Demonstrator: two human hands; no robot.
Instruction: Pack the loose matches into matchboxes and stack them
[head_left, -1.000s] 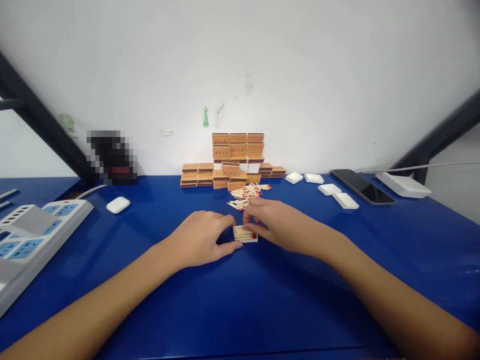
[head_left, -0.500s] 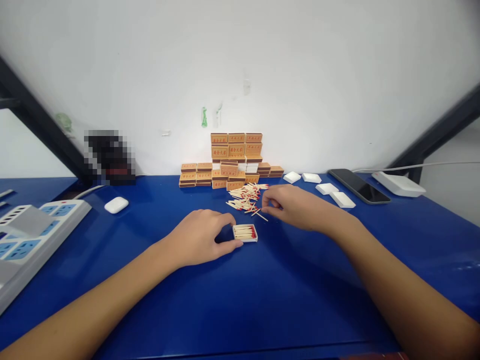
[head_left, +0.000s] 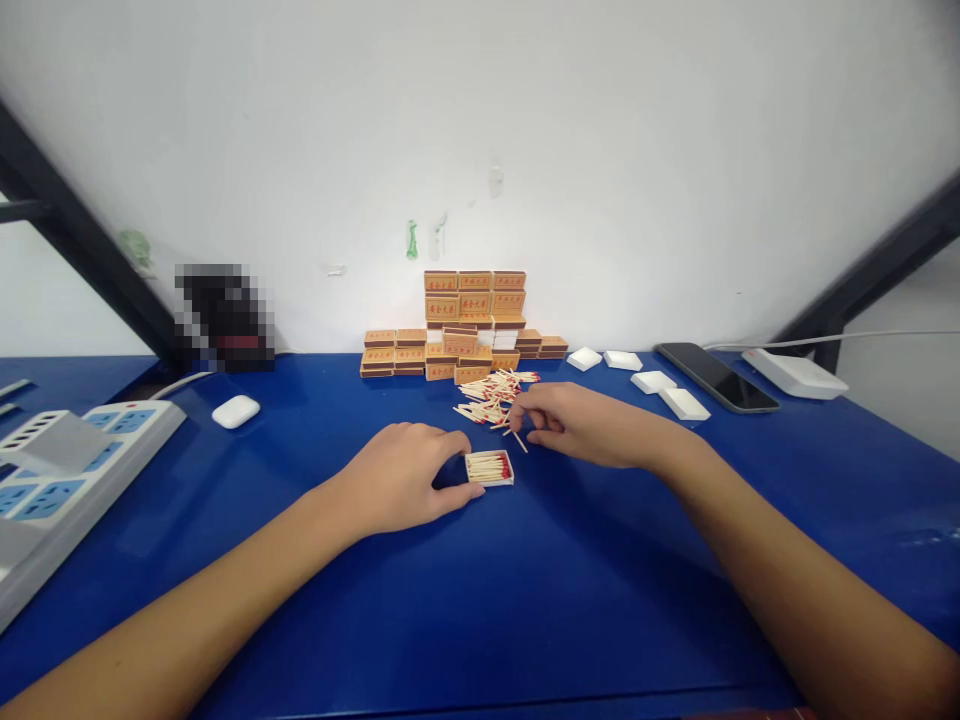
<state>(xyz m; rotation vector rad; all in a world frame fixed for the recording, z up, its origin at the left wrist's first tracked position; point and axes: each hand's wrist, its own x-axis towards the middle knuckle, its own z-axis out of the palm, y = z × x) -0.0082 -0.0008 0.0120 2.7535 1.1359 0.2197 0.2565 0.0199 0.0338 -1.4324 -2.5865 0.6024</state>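
Observation:
A small white matchbox tray (head_left: 490,467) with red-tipped matches lying in it sits on the blue table (head_left: 480,600). My left hand (head_left: 405,478) grips the tray's left end between thumb and fingers. My right hand (head_left: 581,425) hovers just behind and to the right of the tray, at the near edge of a loose pile of matches (head_left: 491,398), with its fingers pinched on a match or two. Behind the pile, a stack of orange matchboxes (head_left: 469,322) leans against the white wall.
Several empty white trays (head_left: 654,388) lie at the back right, beside a black phone (head_left: 717,377) and a white device (head_left: 796,372) with a cable. A white earbud case (head_left: 235,411) and a power strip (head_left: 60,470) lie at the left.
My right hand left the tray, reached back to the loose match pile, then drew slightly nearer with fingers pinched. My left hand stayed on the tray.

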